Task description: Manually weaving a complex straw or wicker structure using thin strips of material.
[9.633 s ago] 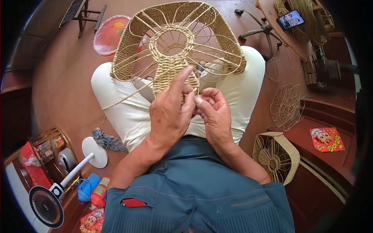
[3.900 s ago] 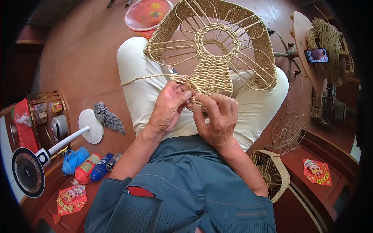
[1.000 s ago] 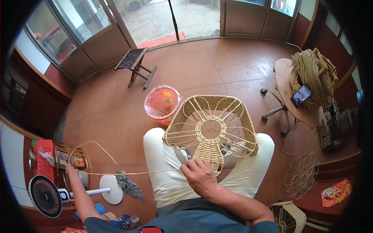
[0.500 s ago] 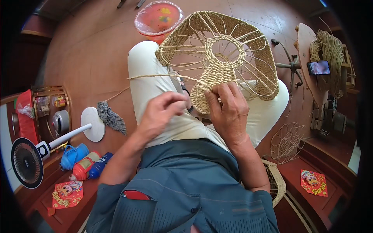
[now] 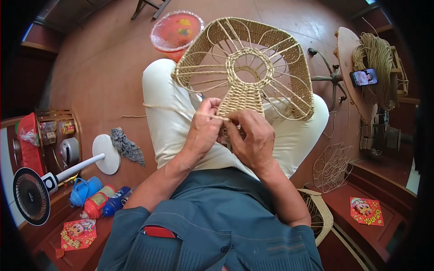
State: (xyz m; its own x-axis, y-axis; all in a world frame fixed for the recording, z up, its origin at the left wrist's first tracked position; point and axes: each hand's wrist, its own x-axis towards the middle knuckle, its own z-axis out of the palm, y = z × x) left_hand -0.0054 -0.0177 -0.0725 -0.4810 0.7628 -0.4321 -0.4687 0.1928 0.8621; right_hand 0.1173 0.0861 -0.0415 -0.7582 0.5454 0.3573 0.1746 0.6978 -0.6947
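Note:
A straw-coloured woven basket [image 5: 296,58] rests across my lap, with a round braided ring [image 5: 228,67] in its open middle and cord spokes running out to the deep rim. From the ring a densely woven panel [image 5: 244,97] comes down toward me. My left hand [image 5: 203,135] is closed on the lower left edge of this panel. At the panel's lower end my right hand [image 5: 253,140] pinches a twisted cord [image 5: 174,109]. The cord stretches leftward over my left hand and past my knee. Both hands cover the panel's lower tip.
A plastic-lined red basin [image 5: 176,34] stands beyond my left knee. To the right, a wooden board [image 5: 346,54] bears a phone [image 5: 364,77] and a cord bundle [image 5: 377,54]. Loose cord [image 5: 332,167] lies below. At left are a fan [image 5: 31,196], a cloth [image 5: 126,147] and several flasks [image 5: 97,201].
My left hand has moved right and up onto the panel's edge. The right hand has shifted slightly left and down, now pinching the cord. The basket has moved slightly left.

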